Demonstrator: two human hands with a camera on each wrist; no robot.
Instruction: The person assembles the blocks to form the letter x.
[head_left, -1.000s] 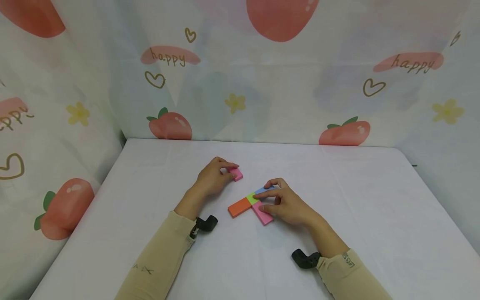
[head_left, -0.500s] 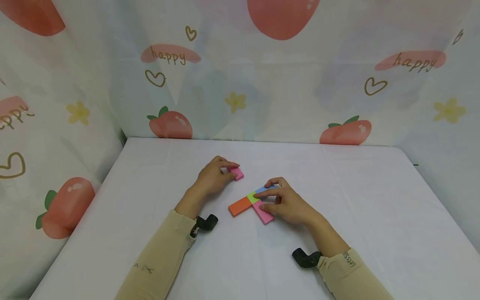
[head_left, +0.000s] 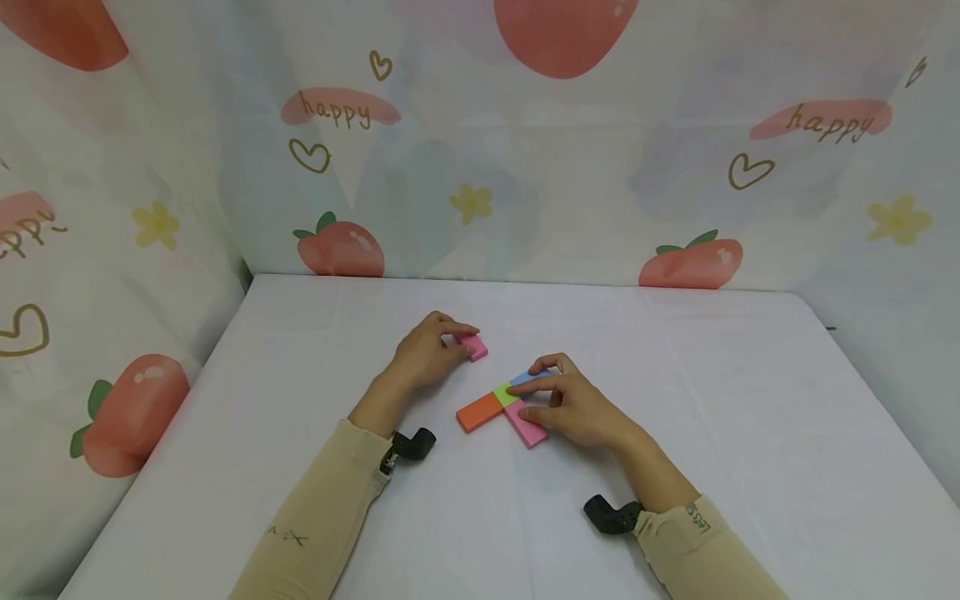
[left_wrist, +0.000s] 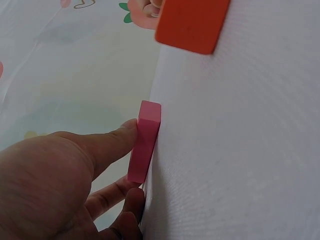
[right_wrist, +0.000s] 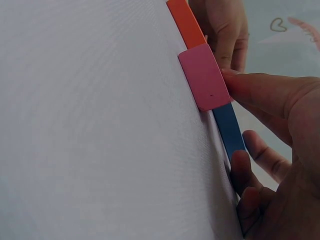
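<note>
My left hand [head_left: 423, 358] pinches a small pink block [head_left: 472, 347] by its edges, low over the white cloth; the left wrist view has the thumb on one side of this block [left_wrist: 145, 142] and a finger behind it. To its right, flat blocks lie joined: an orange block [head_left: 480, 413], a green one [head_left: 503, 395] and a blue one [head_left: 527, 379] run in a slanting row, and a second pink block [head_left: 527, 427] branches off toward me. My right hand [head_left: 581, 412] rests on this group, thumb at the second pink block, index finger on the green, another finger at the blue, partly hiding it.
A white cloth [head_left: 480, 533] covers the table. Behind its far edge hangs a curtain [head_left: 555, 183] printed with peaches, hearts and flowers, with another stretch of it on the left. A black wrist camera [head_left: 414, 445] sits on the left forearm, another camera [head_left: 611, 517] on the right.
</note>
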